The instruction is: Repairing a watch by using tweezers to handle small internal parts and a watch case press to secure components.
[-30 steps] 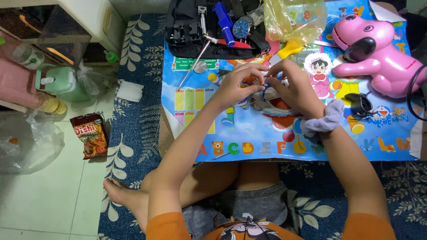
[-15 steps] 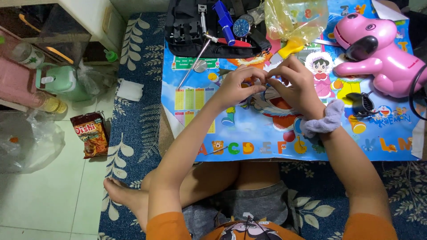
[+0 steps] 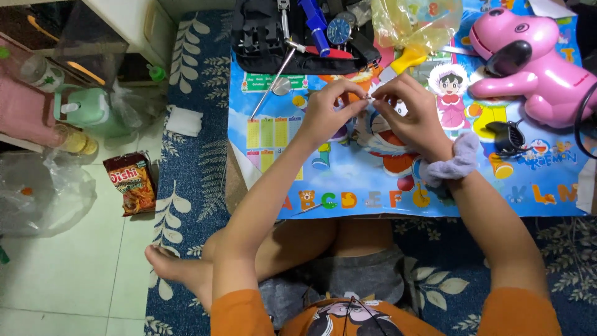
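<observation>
Above a blue cartoon-printed low table, left hand and right hand meet fingertip to fingertip, both pinching a tiny thin metal piece, raised for close work. Black tool case lies beyond.

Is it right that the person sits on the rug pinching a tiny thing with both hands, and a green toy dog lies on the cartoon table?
Not quite: the toy dog is pink, not green, as the head view shows. The rest holds: the left hand and right hand pinch a tiny thing together over the cartoon table, and the person sits on the rug.
</observation>
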